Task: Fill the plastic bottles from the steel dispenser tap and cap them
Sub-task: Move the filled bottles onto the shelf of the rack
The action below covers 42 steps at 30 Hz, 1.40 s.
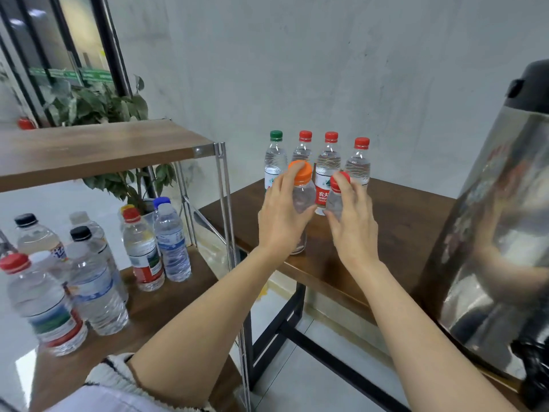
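My left hand (282, 215) grips a clear bottle with an orange cap (300, 171) that stands on the dark wooden table (410, 233). Beside it, my right hand (353, 221) grips a smaller clear bottle with a red cap (338, 181). Behind them several capped bottles stand in a row by the wall, one with a green cap (276, 153) and three with red caps (328, 162). The steel dispenser (493, 233) rises at the right edge of the table, its black tap (534, 379) low at the front.
A wooden shelf rack (98, 150) with metal legs stands to the left. Its lower shelf (166, 304) carries several plastic bottles (98, 286) with black, red, blue and white caps. A potted plant (98, 105) sits behind the rack. A tiled floor shows between rack and table.
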{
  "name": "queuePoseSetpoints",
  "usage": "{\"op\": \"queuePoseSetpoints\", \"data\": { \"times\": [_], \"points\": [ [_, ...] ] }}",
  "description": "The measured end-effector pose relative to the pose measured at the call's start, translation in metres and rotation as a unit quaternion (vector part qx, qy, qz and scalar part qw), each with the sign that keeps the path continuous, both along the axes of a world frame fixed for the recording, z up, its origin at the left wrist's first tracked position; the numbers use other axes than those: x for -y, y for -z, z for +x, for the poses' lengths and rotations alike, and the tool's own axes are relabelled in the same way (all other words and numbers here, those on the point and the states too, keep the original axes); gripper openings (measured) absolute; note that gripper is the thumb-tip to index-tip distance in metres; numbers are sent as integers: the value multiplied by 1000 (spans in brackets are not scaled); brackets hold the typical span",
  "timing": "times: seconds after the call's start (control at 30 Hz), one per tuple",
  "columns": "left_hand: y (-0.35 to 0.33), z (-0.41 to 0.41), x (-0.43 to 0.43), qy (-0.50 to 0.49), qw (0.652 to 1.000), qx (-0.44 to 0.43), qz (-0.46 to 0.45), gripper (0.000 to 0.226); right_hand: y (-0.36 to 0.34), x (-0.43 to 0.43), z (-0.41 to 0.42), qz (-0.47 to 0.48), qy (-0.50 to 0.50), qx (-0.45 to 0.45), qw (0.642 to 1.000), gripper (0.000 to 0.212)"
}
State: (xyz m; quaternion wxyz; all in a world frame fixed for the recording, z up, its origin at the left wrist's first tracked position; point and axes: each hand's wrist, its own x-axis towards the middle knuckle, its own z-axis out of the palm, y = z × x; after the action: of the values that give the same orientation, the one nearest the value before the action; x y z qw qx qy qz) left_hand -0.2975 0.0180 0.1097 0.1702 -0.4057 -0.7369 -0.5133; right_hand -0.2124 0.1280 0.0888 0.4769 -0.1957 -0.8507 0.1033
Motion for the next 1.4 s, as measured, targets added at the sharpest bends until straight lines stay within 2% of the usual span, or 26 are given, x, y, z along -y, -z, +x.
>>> {"op": "queuePoseSetpoints", "data": {
  "times": [0.13, 0.4, 0.63, 0.87, 1.0, 1.13, 1.4],
  "points": [
    [-1, 5, 36, -22, 1000, -17, -6, 78, -3, 32, 5, -3, -25, 5, 1000, 80],
    [17, 17, 107, -49, 999, 7, -5, 82, -3, 104, 14, 0, -89, 14, 996, 78],
    [39, 10, 173, -82, 997, 8, -9, 82, 22, 164, 9, -96, -186, 28, 977, 78],
    [64, -18, 228, -155, 986, 46, -32, 82, 45, 208, -36, -207, -276, 66, 936, 80],
    [79, -41, 244, -192, 978, 66, -43, 77, 53, 218, -67, -266, -310, 77, 909, 78],
    [94, -64, 248, -205, 972, 102, -50, 80, 61, 216, -95, -291, -324, 94, 895, 77],
    [109, -93, 238, -222, 964, 138, -39, 85, 83, 205, -140, -308, -326, 119, 886, 76]
  ]
}}
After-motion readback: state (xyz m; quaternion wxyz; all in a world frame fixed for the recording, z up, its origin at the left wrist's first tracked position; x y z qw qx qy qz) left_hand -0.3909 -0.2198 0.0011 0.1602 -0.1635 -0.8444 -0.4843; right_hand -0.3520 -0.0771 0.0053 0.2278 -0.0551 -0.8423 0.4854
